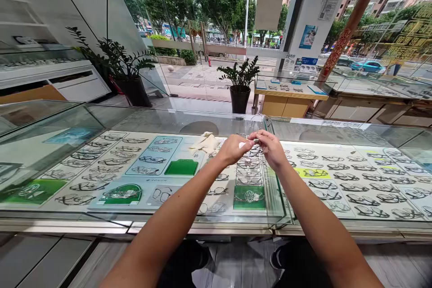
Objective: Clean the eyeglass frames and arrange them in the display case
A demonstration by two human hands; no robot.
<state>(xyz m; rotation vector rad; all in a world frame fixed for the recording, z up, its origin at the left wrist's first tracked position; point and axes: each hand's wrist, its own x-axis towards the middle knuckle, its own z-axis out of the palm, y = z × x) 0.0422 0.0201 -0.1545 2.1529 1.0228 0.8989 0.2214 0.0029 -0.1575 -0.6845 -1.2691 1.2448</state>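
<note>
My left hand (233, 149) and my right hand (271, 147) meet above the glass display case (175, 119). Their fingers are closed around a pair of thin-rimmed eyeglasses (259, 119), whose faint outline rises just beyond the fingertips. A small white bit shows at my left fingers; I cannot make out what it is. Much of the held frame is hidden by the fingers or blends with the glass. To the left of my left hand lies a crumpled pale yellow cloth (205, 143) on the case top.
Rows of eyeglasses (152, 159) lie inside the case, beside green display cards (181, 167). A second glass case (337, 137) adjoins on the right. Beyond stand potted plants (240, 96), a low display table (290, 92) and a glass shopfront facing the street.
</note>
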